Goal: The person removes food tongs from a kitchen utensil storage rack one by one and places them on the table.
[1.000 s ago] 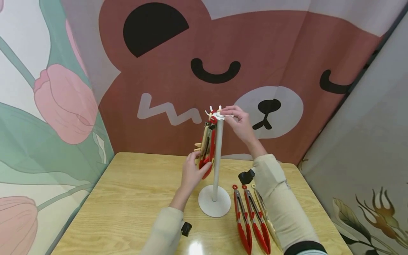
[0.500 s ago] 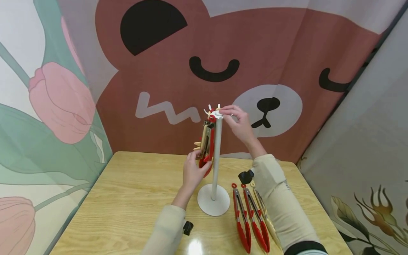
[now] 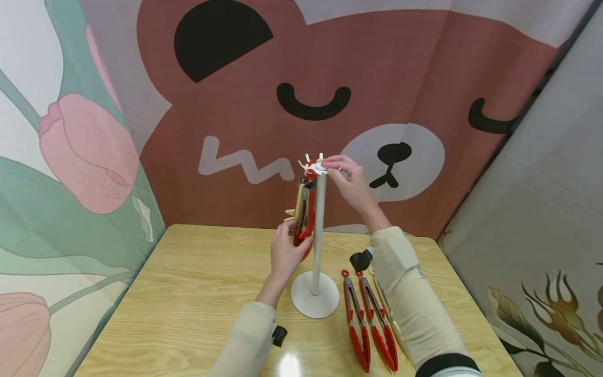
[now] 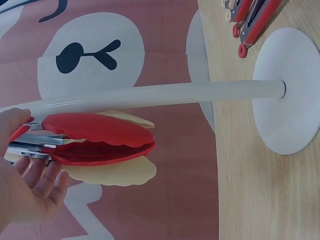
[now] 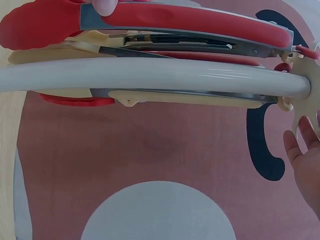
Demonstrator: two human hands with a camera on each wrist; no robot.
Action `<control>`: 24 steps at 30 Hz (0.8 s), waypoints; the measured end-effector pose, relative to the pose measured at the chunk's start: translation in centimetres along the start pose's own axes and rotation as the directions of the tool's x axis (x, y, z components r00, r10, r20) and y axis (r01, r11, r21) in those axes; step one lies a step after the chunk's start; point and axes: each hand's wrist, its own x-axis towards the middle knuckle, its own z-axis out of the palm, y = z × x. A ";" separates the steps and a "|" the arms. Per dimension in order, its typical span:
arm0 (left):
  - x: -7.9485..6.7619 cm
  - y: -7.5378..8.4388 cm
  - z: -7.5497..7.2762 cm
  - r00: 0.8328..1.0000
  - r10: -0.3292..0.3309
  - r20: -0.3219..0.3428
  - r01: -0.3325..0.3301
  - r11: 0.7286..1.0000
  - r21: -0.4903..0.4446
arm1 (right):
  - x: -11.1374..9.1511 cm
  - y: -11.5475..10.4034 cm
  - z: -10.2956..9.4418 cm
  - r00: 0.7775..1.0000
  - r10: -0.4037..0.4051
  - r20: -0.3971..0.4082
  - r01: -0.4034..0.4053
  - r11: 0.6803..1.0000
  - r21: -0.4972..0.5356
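Observation:
A white stand (image 3: 319, 225) with a hooked top and round base stands upright. Red and cream tongs hang along its left side. My left hand (image 3: 286, 254) grips the hanging red tongs (image 4: 100, 126) low down, its thumb on one side and fingers on the other. Behind them the cream tongs (image 4: 117, 172) are partly covered. With bent fingers, my right hand (image 3: 354, 184) holds the right edge of the stand's top (image 3: 319, 168). In the right wrist view, its fingertips meet that edge, and my left thumb lies on the red tongs (image 5: 200, 22).
Two red tongs (image 3: 387, 343) and a cream pair lie side by side on the wooden table (image 3: 198, 293), right of the base. My right sleeve (image 3: 414, 293) partly covers the cream pair. A bear-printed curtain (image 3: 235, 120) hangs behind the table.
The view has shifted slightly. Both hands keep their places on the tongs and the stand's top, with no other clear movement.

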 end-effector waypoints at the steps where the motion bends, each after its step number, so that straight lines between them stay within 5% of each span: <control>1: 0.0 0.0 0.0 1.000 -0.001 0.001 0.001 1.000 -0.001 | 0.0 0.0 0.0 1.000 0.002 0.000 -0.002 1.000 0.000; 14: 0.1 0.5 0.6 1.000 0.003 0.015 -0.003 1.000 0.001 | 0.0 -0.5 -0.1 1.000 0.028 0.005 -0.028 1.000 -0.011; 24: 0.0 0.8 1.1 1.000 -0.018 0.025 0.016 0.996 0.087 | -0.1 -0.6 -0.1 1.000 0.022 0.005 -0.022 0.999 -0.026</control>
